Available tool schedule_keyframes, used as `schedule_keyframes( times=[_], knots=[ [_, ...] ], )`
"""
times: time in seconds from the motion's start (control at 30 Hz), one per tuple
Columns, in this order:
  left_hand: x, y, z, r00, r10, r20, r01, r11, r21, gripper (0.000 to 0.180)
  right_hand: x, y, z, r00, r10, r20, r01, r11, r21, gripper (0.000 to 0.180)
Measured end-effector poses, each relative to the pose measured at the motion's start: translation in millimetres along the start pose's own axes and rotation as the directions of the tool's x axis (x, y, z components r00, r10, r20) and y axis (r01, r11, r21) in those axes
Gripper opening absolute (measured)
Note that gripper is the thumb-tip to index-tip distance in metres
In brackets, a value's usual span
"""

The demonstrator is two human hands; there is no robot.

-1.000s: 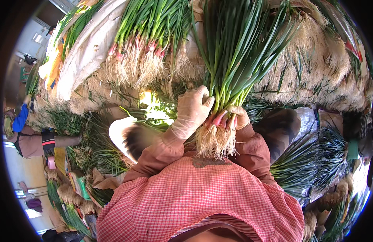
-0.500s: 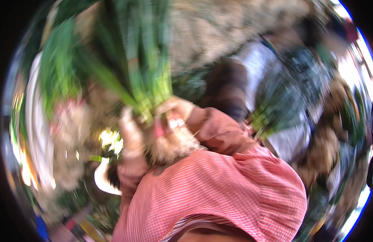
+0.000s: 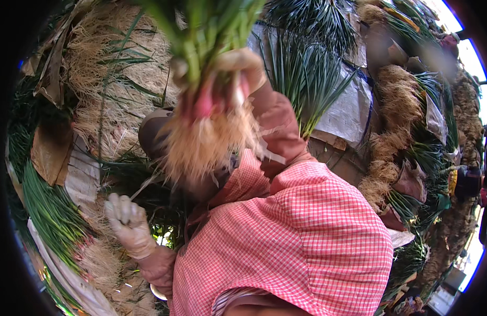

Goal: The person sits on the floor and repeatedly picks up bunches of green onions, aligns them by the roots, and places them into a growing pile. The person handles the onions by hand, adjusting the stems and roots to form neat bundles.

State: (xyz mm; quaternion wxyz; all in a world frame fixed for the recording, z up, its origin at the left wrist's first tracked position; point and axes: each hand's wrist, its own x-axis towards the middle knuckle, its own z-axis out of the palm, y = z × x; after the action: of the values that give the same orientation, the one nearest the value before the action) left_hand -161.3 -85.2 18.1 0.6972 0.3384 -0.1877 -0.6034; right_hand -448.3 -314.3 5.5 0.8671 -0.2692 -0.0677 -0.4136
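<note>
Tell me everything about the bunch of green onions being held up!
The bunch of green onions is gripped by the right hand and raised high, slightly blurred. It has long green stalks running out of the top of the picture, pinkish-red bases and a shaggy tuft of pale tan roots hanging down. The gloved left hand is apart from it, lower down.

Didn't spot any labels, signs or screens around me. Closest thing to packaging was a grey plastic sheet (image 3: 344, 108) wrapped over a pile to my right, and brown cardboard scraps (image 3: 49, 152) on my left.
</note>
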Motion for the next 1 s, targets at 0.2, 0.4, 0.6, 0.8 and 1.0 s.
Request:
schedule_keyframes(
  times=[0.2,0.4,0.6,0.8,1.0],
  knots=[
    [-36.2,45.8,-55.7,0.922,0.25,-0.295,-0.067,0.855,0.514,0.027,-111.4,-22.6,-172.9,0.779,-0.151,-0.608,-0.043,0.956,-0.292,0.034],
    [-103.5,7.9,-118.7,0.79,0.237,-0.566,0.61,-0.204,0.766,0.03,-179.7,25.6,-296.7,0.396,-0.16,-0.904,-0.622,0.678,-0.393,0.037],
    [-133.3,23.0,-82.8,0.803,0.286,-0.522,0.59,-0.267,0.762,0.04,-152.3,54.7,-325.9,0.331,-0.352,-0.876,-0.919,0.093,-0.384,0.04],
    [-123.2,129.3,-72.1,0.497,0.815,-0.298,0.616,-0.09,0.782,0.035,-159.8,47.9,-292.3,0.146,-0.552,-0.821,-0.989,-0.073,-0.127,0.044],
    [-31.1,210.3,-81.7,0.417,0.791,-0.448,0.776,-0.053,0.629,0.034,-155.8,5.2,-275.8,0.017,-0.725,-0.688,-0.982,0.118,-0.149,0.048]
  ],
)
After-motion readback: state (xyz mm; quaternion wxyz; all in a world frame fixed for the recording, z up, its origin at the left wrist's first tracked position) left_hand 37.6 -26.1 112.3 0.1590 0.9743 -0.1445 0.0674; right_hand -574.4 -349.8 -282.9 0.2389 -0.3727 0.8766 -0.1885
